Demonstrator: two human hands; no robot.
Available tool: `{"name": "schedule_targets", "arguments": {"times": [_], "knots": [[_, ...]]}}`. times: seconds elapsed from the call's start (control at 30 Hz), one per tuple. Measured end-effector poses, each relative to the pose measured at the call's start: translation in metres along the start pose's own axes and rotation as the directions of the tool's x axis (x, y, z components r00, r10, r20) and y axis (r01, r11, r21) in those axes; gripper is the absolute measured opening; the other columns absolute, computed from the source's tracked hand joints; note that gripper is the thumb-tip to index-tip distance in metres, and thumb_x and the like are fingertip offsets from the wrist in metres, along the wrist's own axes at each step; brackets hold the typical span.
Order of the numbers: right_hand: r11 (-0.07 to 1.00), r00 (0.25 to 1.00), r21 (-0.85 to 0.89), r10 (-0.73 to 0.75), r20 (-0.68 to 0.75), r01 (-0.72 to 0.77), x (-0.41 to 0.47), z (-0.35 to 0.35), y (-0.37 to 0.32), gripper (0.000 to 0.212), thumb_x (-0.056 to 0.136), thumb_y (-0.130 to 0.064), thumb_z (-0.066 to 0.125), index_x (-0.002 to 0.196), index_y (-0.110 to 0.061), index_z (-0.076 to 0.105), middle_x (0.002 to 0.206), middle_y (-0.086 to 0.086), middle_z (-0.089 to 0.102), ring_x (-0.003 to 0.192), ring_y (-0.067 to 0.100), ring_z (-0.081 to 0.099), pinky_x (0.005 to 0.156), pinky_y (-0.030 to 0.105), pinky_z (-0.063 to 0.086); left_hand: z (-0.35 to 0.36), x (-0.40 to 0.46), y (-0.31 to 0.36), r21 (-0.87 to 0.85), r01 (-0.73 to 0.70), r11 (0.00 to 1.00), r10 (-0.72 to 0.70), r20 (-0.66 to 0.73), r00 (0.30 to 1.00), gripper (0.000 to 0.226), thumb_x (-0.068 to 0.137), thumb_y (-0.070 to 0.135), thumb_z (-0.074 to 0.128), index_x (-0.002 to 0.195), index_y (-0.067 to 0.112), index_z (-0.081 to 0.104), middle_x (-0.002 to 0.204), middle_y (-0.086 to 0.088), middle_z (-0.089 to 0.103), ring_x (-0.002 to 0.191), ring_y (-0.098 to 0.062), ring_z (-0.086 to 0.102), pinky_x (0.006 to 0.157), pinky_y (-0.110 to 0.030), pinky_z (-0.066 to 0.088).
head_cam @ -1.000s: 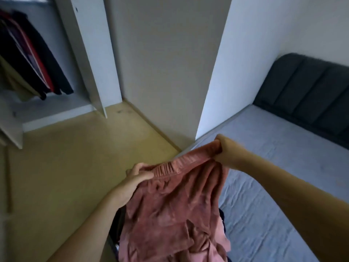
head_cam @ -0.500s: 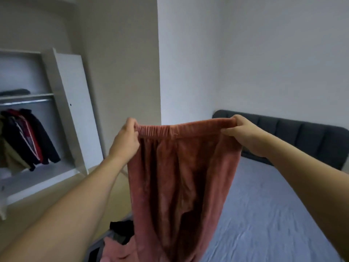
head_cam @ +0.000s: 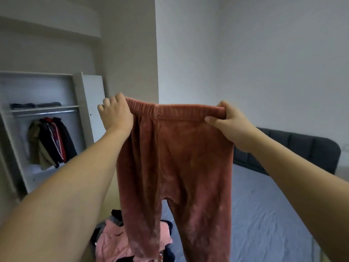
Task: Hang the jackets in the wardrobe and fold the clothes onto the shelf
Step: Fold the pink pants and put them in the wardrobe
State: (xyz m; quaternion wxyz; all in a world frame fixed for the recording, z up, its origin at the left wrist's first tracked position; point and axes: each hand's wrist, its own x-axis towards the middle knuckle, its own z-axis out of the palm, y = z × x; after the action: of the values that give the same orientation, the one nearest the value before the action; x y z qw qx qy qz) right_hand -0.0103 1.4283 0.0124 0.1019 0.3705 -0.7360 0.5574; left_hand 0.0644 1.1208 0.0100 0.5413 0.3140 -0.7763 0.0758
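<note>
Head view: both hands, left (head_cam: 115, 115) and right (head_cam: 229, 122), pinch the pink trousers (head_cam: 175, 167) by the waistband; any label seems unreadable.

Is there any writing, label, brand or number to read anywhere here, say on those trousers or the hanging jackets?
None can be read.
Rust-pink trousers: no tag or print shows.
Hanging jackets: only stripes, too small and blurred to show any text.
Clothes pile: no print visible.
</note>
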Motion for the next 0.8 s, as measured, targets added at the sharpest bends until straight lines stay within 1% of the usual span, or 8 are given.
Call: {"name": "schedule_targets", "arguments": {"times": [0.1,0.17,0.23,0.4,0.53,0.63,0.7,0.8], "knots": [[0.984,0.999,0.178,0.029,-0.039,-0.022,-0.016,-0.036,-0.011,0.022,0.087,-0.019,0.069,0.078,-0.025,0.050,0.073,0.001,0.063,0.066,0.017,0.063,0.060,0.034,0.053,-0.039,0.002,0.031,0.079,-0.103,0.992,0.104,-0.011,0.995,0.028,0.087,-0.003,0.041,0.113,0.002,0.051,0.112,-0.022,0.060,0.102,-0.041,0.053,0.084,-0.047,0.039],[0.968,0.997,0.247,0.057,-0.051,-0.042,-0.025,-0.057,-0.008,0.021,0.088,-0.018,0.068,0.079,-0.025,0.050,0.077,0.003,0.065,0.067,0.018,0.065,0.061,0.036,0.056,-0.051,-0.001,0.056,0.029,-0.100,0.995,0.098,0.050,0.994,0.031,0.090,-0.004,0.039,0.120,0.002,0.046,0.117,-0.022,0.054,0.097,-0.043,0.058,0.076,-0.046,0.042],[0.965,0.994,0.255,0.090,-0.069,-0.070,-0.033,-0.073,0.009,0.021,0.088,-0.019,0.068,0.080,-0.025,0.050,0.079,0.003,0.065,0.069,0.018,0.066,0.063,0.037,0.056,-0.052,-0.011,0.081,-0.056,-0.067,0.996,0.073,0.127,0.989,0.034,0.091,-0.005,0.037,0.124,0.004,0.042,0.120,-0.020,0.049,0.090,-0.044,0.061,0.069,-0.045,0.043],[0.952,0.969,0.234,0.225,-0.106,-0.196,-0.053,-0.101,0.092,0.017,0.086,-0.020,0.069,0.088,-0.023,0.053,0.086,0.006,0.067,0.075,0.021,0.068,0.069,0.040,0.058,-0.009,-0.070,0.135,-0.181,-0.058,0.982,0.104,0.256,0.961,0.034,0.090,-0.004,0.036,0.122,0.008,0.043,0.119,-0.019,0.047,0.092,-0.046,0.058,0.072,-0.046,0.042],[0.916,0.928,0.202,0.367,-0.073,-0.346,-0.074,-0.110,0.205,0.019,0.088,-0.019,0.068,0.089,-0.023,0.050,0.084,0.003,0.065,0.067,0.010,0.065,0.051,0.023,0.050,0.069,-0.136,0.172,-0.226,-0.064,0.972,0.162,0.449,0.879,0.034,0.088,-0.002,0.039,0.119,0.009,0.043,0.117,-0.018,0.047,0.092,-0.046,0.055,0.077,-0.049,0.044],[0.866,0.877,0.187,0.479,-0.035,-0.465,-0.081,-0.114,0.319,0.021,0.090,-0.017,0.066,0.085,-0.023,0.046,0.079,-0.001,0.059,0.059,0.004,0.058,0.043,0.015,0.042,0.157,-0.198,0.204,-0.227,-0.078,0.971,0.198,0.573,0.795,0.024,0.086,0.000,0.037,0.106,0.012,0.042,0.108,-0.015,0.047,0.089,-0.043,0.054,0.080,-0.050,0.047],[0.834,0.845,0.156,0.535,0.003,-0.529,-0.083,-0.114,0.410,0.022,0.090,-0.018,0.066,0.084,-0.022,0.046,0.078,-0.003,0.057,0.062,0.005,0.054,0.046,0.016,0.041,0.228,-0.248,0.228,-0.216,-0.101,0.971,0.220,0.651,0.726,0.016,0.088,0.004,0.039,0.100,0.013,0.042,0.104,-0.015,0.047,0.091,-0.042,0.055,0.081,-0.049,0.047],[0.768,0.771,0.076,0.631,0.085,-0.636,-0.091,-0.114,0.563,0.021,0.089,-0.019,0.066,0.084,-0.021,0.046,0.080,-0.005,0.057,0.065,0.005,0.053,0.051,0.019,0.039,0.347,-0.336,0.268,-0.165,-0.106,0.981,0.195,0.790,0.581,0.011,0.089,0.007,0.043,0.099,0.013,0.044,0.104,-0.017,0.049,0.097,-0.043,0.056,0.081,-0.047,0.047]]}}
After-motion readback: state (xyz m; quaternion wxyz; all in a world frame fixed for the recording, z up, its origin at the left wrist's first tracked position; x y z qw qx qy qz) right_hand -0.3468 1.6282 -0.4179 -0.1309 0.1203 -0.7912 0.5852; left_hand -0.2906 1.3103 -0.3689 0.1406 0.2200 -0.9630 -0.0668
